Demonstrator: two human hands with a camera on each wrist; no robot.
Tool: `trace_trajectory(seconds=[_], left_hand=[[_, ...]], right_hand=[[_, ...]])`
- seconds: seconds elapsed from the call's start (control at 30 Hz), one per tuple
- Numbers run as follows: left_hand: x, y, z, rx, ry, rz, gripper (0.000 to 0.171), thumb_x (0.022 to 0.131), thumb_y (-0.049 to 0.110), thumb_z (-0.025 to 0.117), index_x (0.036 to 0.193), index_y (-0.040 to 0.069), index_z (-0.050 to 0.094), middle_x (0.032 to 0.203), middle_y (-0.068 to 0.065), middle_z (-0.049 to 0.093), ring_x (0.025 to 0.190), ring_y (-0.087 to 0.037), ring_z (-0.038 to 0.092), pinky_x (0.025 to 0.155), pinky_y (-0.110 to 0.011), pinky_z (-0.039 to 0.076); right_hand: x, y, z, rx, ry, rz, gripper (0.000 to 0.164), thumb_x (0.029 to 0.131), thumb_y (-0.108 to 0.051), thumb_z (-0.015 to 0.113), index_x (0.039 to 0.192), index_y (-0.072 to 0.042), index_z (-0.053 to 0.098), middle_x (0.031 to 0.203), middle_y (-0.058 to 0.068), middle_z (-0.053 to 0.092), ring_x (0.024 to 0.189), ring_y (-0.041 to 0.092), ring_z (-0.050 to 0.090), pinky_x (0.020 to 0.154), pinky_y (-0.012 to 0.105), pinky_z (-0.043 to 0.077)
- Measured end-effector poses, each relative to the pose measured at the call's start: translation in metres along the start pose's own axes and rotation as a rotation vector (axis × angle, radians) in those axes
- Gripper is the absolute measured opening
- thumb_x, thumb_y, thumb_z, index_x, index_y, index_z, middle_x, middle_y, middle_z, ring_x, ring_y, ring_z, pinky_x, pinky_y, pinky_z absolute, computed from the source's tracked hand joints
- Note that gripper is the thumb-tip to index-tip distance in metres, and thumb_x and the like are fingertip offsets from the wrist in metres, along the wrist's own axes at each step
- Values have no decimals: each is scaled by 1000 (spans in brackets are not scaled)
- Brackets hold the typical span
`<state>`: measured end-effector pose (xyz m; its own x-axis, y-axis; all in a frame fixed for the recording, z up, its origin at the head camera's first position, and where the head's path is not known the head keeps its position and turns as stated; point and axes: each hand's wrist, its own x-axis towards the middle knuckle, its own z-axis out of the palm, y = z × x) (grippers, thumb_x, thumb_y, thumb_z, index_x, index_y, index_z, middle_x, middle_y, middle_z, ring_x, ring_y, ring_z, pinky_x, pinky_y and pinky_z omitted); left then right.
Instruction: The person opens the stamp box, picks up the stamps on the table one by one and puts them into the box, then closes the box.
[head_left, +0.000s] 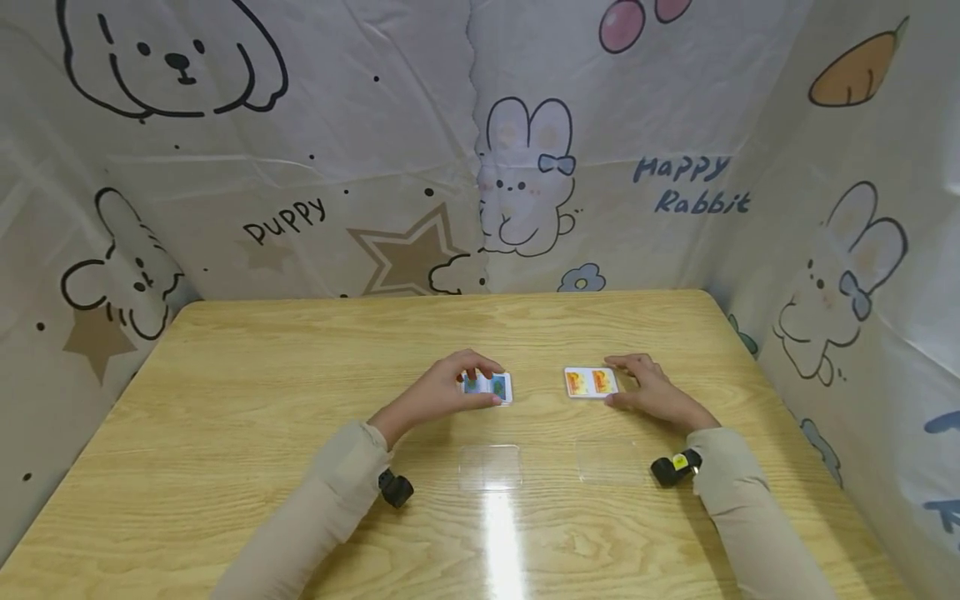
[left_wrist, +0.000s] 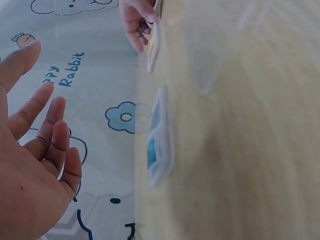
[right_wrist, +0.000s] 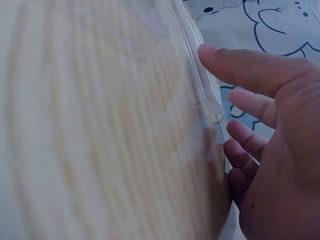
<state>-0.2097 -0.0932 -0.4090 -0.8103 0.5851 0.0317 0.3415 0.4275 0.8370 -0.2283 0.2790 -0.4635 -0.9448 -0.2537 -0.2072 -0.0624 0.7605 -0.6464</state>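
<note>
A small stack of cards with blue pictures point(head_left: 498, 387) lies on the table in a clear case. My left hand point(head_left: 453, 385) is over its left end, fingers spread and loosely bent; the left wrist view shows this palm point(left_wrist: 35, 170) apart from the stack point(left_wrist: 160, 145). Further right lies a second stack, with orange pictures point(head_left: 590, 382). My right hand point(head_left: 651, 392) is at its right end, thumb by the near corner and fingertips by the far one. In the right wrist view the thumb point(right_wrist: 215, 55) is close to the case edge; whether it touches is unclear.
Two clear plastic lids, the left one point(head_left: 490, 467) and the right one point(head_left: 609, 462), lie on the wooden table point(head_left: 262, 417) nearer to me. Printed cloth point(head_left: 420, 167) encloses the table's back and sides. A small black camera is strapped on each wrist.
</note>
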Motion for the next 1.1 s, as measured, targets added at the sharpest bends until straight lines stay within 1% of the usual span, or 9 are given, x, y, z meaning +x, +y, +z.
trace_trajectory(seconds=[0.1,0.2,0.27,0.37,0.5,0.63,0.77,0.97,1.1], left_hand=[[-10,-5,1,0,-10,-5,47,84,30,75,125,9,62,119,-13,60,103,-33,51,87,-44,43],[-19,-9,0,1,-25,-11,47,85,30,75,125,10,62,118,-13,60,103,-32,50,85,-43,42],[-25,-10,0,10,-33,-10,47,85,32,74,126,11,61,118,-12,59,103,-31,49,83,-39,42],[-32,-11,2,14,-39,2,47,86,32,73,126,11,61,119,-12,59,103,-29,48,83,-42,42],[-37,-8,11,13,-36,29,50,84,31,75,127,11,60,119,-14,59,106,-32,48,87,-49,42],[-40,-1,24,51,-32,53,56,82,34,77,130,12,58,120,-13,59,109,-32,48,90,-46,39],[-37,9,38,115,-23,54,63,79,38,79,133,16,57,120,-9,60,108,-29,49,91,-42,36],[-24,26,56,162,-31,30,71,75,46,80,136,21,54,123,-4,60,116,-26,48,102,-48,32],[-14,36,67,207,-34,15,73,74,51,79,137,25,53,124,-2,60,117,-22,48,102,-47,33]], right_hand=[[0,-1,0,1,-1,-15,75,86,-35,72,147,-12,37,147,22,26,132,43,28,103,68,24],[0,-2,0,-5,-2,-31,74,86,-34,72,147,-11,37,146,22,27,130,43,29,102,68,24],[0,-3,0,-9,-3,-35,74,86,-34,72,147,-10,37,147,22,27,131,43,28,102,68,24],[0,-4,0,-7,-4,-34,74,86,-33,72,147,-10,37,147,23,26,131,44,27,102,69,23],[0,-5,0,-6,-8,-31,75,86,-33,72,147,-10,36,148,23,25,133,45,25,102,69,22],[0,-5,1,-15,-5,-33,75,86,-33,72,148,-10,36,148,24,26,133,46,24,103,69,22],[0,-4,0,-21,-2,-47,76,86,-34,71,148,-9,36,147,24,26,132,46,24,102,69,23],[0,0,0,-12,-2,-38,77,86,-34,72,148,-7,35,148,24,25,135,46,21,105,69,20],[1,1,1,-15,-9,-20,79,84,-36,73,148,-7,35,150,24,24,137,48,20,105,70,19]])
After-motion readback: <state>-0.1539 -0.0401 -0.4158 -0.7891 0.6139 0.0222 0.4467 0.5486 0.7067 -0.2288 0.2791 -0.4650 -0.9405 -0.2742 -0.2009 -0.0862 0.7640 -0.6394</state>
